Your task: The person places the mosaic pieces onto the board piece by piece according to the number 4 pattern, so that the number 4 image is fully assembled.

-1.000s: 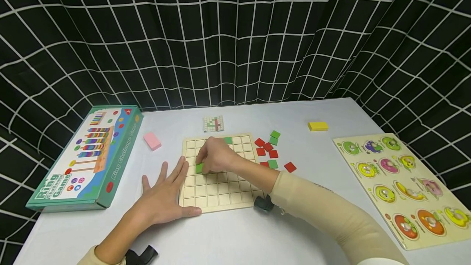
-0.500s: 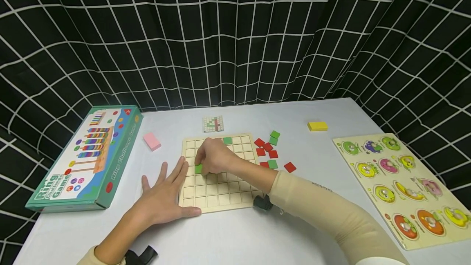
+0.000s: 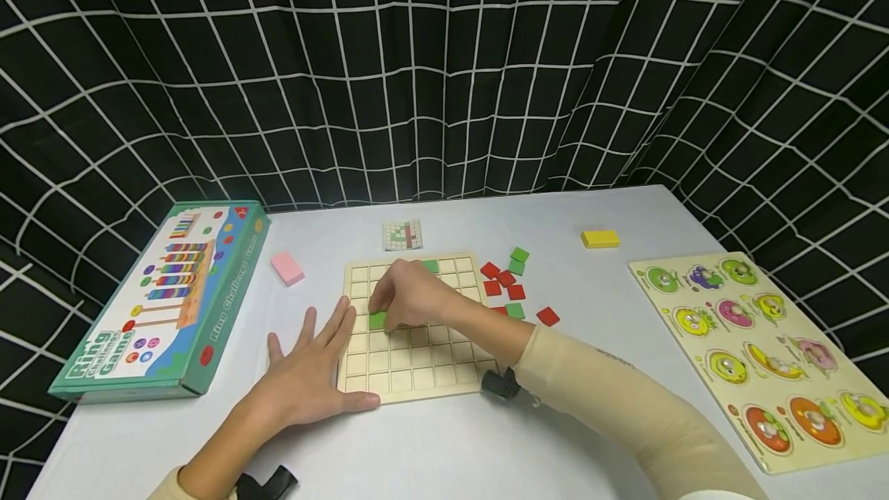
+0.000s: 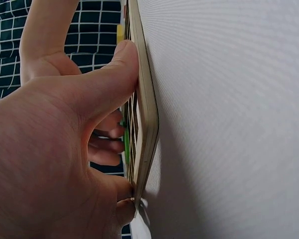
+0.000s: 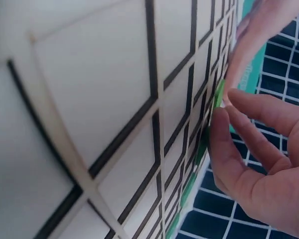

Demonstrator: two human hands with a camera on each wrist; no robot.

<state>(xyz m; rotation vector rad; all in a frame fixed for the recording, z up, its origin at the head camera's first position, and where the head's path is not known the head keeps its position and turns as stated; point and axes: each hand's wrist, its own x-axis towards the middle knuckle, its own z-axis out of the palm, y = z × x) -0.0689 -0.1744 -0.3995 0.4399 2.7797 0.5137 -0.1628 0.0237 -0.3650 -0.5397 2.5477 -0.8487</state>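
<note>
A pale wooden grid board point(image 3: 403, 381) lies on the white table. My left hand point(image 3: 305, 376) rests at its near left corner, fingers spread along the left edge and thumb on the front edge. In the left wrist view, the thumb point(image 4: 122, 62) presses the board's rim. My right hand point(image 3: 417, 295) is over the board's left part, its fingers and thumb pinching a green square tile point(image 3: 377, 321) in a cell. Another green tile point(image 3: 430, 265) sits in the top row, partly behind this hand. The right wrist view shows further green tiles point(image 5: 188, 191) along the board.
Loose red tiles point(image 3: 516, 292) and green tiles point(image 3: 517, 267) lie right of the board. Behind it is a small pattern card point(image 3: 403, 235). A pink block point(image 3: 287, 268) and game box point(image 3: 163, 299) stand left; a yellow block point(image 3: 600, 238) and fruit puzzle board point(image 3: 764, 361) lie right.
The right hand stays over the same cells, shifting only slightly, with the green tile between its fingers. The left hand keeps its place on the board's edge.
</note>
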